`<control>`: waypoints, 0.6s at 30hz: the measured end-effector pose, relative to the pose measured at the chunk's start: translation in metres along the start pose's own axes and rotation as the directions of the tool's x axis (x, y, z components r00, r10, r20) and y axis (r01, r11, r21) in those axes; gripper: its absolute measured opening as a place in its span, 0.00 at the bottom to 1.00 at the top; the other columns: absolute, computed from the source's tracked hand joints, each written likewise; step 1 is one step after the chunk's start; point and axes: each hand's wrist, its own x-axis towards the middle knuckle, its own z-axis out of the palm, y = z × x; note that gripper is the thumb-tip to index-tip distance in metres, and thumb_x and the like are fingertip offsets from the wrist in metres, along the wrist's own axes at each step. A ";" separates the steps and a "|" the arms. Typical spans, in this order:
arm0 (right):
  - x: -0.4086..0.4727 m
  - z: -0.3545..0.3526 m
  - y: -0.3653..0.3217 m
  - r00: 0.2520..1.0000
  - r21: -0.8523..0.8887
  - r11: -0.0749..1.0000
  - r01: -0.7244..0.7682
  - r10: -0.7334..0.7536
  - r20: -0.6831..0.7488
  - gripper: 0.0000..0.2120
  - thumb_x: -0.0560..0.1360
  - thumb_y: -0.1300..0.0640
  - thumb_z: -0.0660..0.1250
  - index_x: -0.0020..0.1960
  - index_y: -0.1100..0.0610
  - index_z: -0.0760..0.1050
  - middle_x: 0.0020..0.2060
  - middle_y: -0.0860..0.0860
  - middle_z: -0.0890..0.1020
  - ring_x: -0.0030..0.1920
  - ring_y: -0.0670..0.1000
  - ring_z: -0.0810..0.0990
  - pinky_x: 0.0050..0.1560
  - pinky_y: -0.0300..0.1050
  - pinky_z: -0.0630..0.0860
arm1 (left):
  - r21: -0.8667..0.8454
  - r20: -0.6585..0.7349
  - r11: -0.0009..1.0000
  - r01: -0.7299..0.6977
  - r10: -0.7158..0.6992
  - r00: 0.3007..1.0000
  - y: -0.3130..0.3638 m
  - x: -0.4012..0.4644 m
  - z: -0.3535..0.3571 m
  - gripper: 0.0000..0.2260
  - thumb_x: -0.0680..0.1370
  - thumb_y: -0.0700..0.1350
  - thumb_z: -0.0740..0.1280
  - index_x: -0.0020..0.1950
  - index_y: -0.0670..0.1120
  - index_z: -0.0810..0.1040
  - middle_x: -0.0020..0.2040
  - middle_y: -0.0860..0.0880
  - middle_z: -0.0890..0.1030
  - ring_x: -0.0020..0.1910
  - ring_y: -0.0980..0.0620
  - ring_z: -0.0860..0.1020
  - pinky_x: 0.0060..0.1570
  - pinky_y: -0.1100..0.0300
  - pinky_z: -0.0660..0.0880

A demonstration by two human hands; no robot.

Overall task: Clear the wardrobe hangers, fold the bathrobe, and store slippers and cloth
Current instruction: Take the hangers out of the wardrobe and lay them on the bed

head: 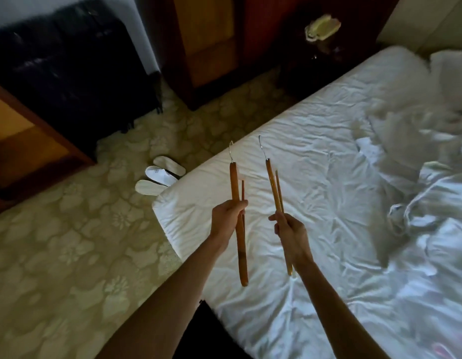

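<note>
- The room is dim.
- A floral-patterned cream carpet [69, 229] covers the floor.
- A bed [315, 177] with a wrinkled white sheet fills the right side.
- A dark wooden wardrobe [204, 47] stands at the far side.
- A black suitcase [69, 60] stands against the pale wall [30, 9].

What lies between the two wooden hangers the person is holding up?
In the head view, nothing is held between the left hanger and the right hanger; only the white bed sheet shows through the gap.
</note>
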 end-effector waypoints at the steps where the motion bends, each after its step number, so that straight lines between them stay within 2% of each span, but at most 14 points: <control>1: -0.011 0.009 -0.018 0.998 0.003 0.999 0.044 -0.044 0.040 0.14 0.83 0.49 0.59 0.49 0.50 0.83 0.32 0.47 0.77 0.29 0.42 0.73 0.31 0.36 0.69 | 0.006 -0.009 0.999 -0.039 0.039 0.999 0.008 -0.012 -0.014 0.11 0.78 0.48 0.71 0.37 0.45 0.80 0.36 0.50 0.81 0.35 0.57 0.77 0.39 0.67 0.73; 4: -0.040 0.044 -0.066 0.980 0.014 0.991 0.133 -0.134 0.150 0.13 0.83 0.49 0.59 0.52 0.49 0.83 0.33 0.42 0.79 0.34 0.43 0.75 0.40 0.41 0.74 | 0.010 -0.057 0.989 -0.146 0.147 0.988 0.023 -0.042 -0.066 0.09 0.78 0.47 0.71 0.43 0.43 0.83 0.38 0.50 0.83 0.37 0.57 0.80 0.37 0.71 0.74; 7: -0.063 0.084 -0.111 0.942 0.035 0.976 0.214 -0.215 0.256 0.14 0.83 0.49 0.60 0.51 0.51 0.83 0.27 0.39 0.77 0.29 0.43 0.73 0.33 0.40 0.72 | 0.003 -0.134 0.976 -0.219 0.217 0.967 0.039 -0.065 -0.124 0.08 0.78 0.47 0.71 0.47 0.42 0.84 0.41 0.48 0.85 0.41 0.52 0.82 0.42 0.65 0.74; 9: -0.077 0.117 -0.135 0.915 0.035 0.970 0.241 -0.239 0.324 0.14 0.83 0.49 0.60 0.49 0.51 0.83 0.25 0.42 0.76 0.30 0.46 0.73 0.34 0.43 0.72 | -0.021 -0.209 0.969 -0.248 0.238 0.948 0.050 -0.078 -0.169 0.08 0.78 0.47 0.72 0.45 0.42 0.84 0.39 0.48 0.84 0.38 0.53 0.81 0.41 0.65 0.75; 12: -0.098 0.173 -0.174 0.862 0.027 0.959 0.282 -0.265 0.433 0.14 0.82 0.48 0.61 0.47 0.52 0.83 0.24 0.41 0.76 0.33 0.45 0.74 0.38 0.42 0.72 | -0.088 -0.327 0.946 -0.311 0.268 0.906 0.061 -0.094 -0.240 0.09 0.77 0.47 0.72 0.39 0.45 0.84 0.35 0.46 0.82 0.35 0.52 0.79 0.41 0.59 0.75; 16: -0.129 0.256 -0.228 0.784 0.043 0.946 0.320 -0.290 0.549 0.15 0.81 0.47 0.63 0.47 0.54 0.84 0.24 0.37 0.77 0.32 0.40 0.74 0.37 0.34 0.69 | -0.185 -0.429 0.915 -0.360 0.254 0.867 0.072 -0.105 -0.337 0.10 0.77 0.44 0.73 0.37 0.43 0.81 0.28 0.50 0.77 0.26 0.56 0.74 0.30 0.64 0.71; 18: -0.144 0.302 -0.253 0.746 0.044 0.933 0.356 -0.312 0.588 0.15 0.80 0.43 0.64 0.44 0.50 0.84 0.27 0.38 0.80 0.37 0.42 0.78 0.42 0.39 0.74 | -0.184 -0.473 0.905 -0.383 0.260 0.842 0.076 -0.105 -0.388 0.12 0.77 0.45 0.73 0.36 0.41 0.78 0.27 0.49 0.72 0.25 0.56 0.70 0.28 0.64 0.68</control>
